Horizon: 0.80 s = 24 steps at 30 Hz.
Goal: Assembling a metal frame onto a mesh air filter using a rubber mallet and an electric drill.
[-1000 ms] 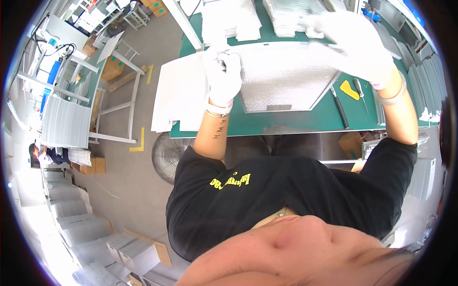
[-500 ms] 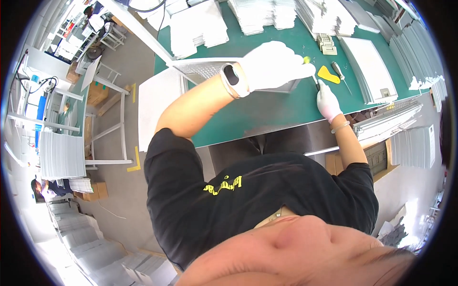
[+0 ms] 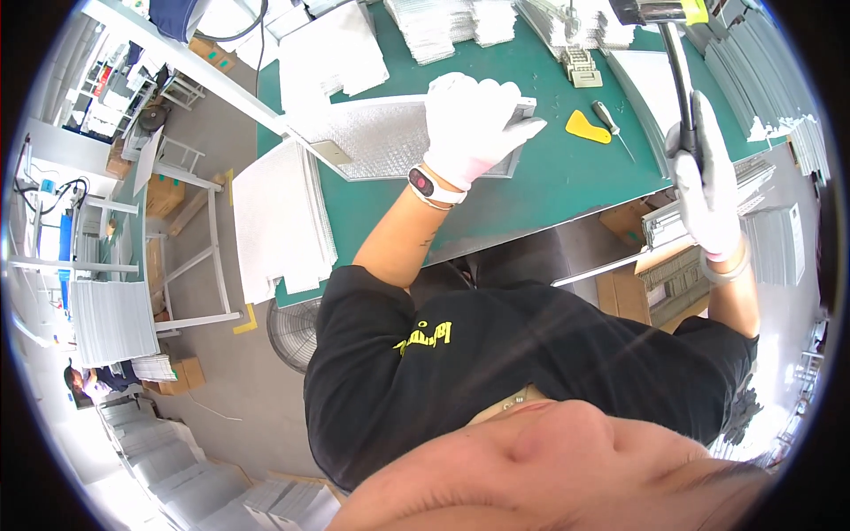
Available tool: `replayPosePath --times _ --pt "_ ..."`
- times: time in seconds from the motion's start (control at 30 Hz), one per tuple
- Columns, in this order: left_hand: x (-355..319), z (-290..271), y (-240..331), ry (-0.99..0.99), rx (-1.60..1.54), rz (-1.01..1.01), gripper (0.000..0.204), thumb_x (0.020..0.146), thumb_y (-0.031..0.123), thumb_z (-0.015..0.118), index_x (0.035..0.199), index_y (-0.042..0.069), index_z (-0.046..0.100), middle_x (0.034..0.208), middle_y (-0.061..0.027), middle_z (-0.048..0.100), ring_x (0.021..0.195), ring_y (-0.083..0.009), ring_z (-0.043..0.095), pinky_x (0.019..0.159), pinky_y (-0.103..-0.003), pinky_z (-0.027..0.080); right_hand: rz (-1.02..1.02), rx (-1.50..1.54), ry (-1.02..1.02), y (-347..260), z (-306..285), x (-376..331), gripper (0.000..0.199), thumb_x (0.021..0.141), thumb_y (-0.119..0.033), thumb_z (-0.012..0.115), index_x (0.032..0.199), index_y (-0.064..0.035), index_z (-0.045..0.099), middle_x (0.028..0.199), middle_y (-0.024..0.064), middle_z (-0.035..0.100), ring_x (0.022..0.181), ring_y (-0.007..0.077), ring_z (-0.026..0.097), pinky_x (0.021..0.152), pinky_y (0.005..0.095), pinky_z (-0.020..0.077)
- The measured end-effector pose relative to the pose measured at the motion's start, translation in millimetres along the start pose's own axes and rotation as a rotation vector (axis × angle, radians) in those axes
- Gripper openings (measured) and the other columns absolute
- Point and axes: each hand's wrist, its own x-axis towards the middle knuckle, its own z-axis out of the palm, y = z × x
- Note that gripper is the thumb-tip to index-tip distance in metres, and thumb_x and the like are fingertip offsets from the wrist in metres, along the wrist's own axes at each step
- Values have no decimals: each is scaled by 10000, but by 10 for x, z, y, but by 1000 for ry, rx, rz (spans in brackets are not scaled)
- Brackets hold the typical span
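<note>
My gloved right hand (image 3: pixel 706 173) is raised at the right, closed around the black grip of a hammer (image 3: pixel 677 71). Its metal shaft points away from me, and the dark head with a yellow-green end is partly cut off by the upper edge. My gloved left hand (image 3: pixel 474 128) rests on the right end of a shallow metal-framed panel (image 3: pixel 381 133) with a silvery textured inside. Its fingers are curled and the thumb sticks out to the right over the frame bar; the fingertips are hidden.
Right of the panel lie a yellow scraper (image 3: pixel 587 126) and a screwdriver (image 3: pixel 613 119) on the green tabletop (image 3: pixel 567 190). White sheets (image 3: pixel 282 217) are stacked at the left, with more stacks behind. A metal fixture (image 3: pixel 582 68) stands farther back. A fan (image 3: pixel 295 336) is below the table's left end.
My right hand has moved right and lifted the hammer from near the tabletop. My left hand has shifted left and its thumb now points away from the fingers. The view has shifted too.
</note>
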Motion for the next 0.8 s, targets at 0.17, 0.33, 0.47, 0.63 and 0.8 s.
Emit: replayPosePath --times 0.17,0.33,0.47,0.63,0.8 --pt "3 29 82 -12 11 -89 307 638 419 808 697 181 623 633 -6 520 595 -235 528 610 -387 401 -4 -339 -494 -125 57 71 551 891 49 534 1434 3 455 1020 177 618 925 285 611 852 389 483" --pt "3 53 98 46 1 -89 298 621 395 810 678 178 614 616 -6 510 584 -232 525 586 -385 392 1 -94 -104 -74 48 -15 525 882 24 555 1401 37 472 1096 185 631 918 324 629 849 406 499" --pt "19 24 123 18 5 -119 293 609 385 810 646 177 606 600 -6 502 582 -229 525 584 -378 391 150 -288 -504 -164 185 20 569 881 2 526 1441 -79 468 1034 250 617 850 348 650 828 409 502" --pt "-21 48 144 6 -5 -160 320 616 390 805 604 175 568 584 -7 476 578 -226 501 614 -390 380 337 96 -484 587 663 -262 586 881 -54 530 1458 -70 427 1143 234 630 951 360 648 898 386 489" --pt "-9 69 291 82 24 -159 362 652 375 800 569 181 506 576 -14 423 592 -243 460 671 -415 353 248 -335 -462 1286 1565 -458 615 881 -112 566 1469 -67 395 1284 261 543 1145 387 572 955 414 473"
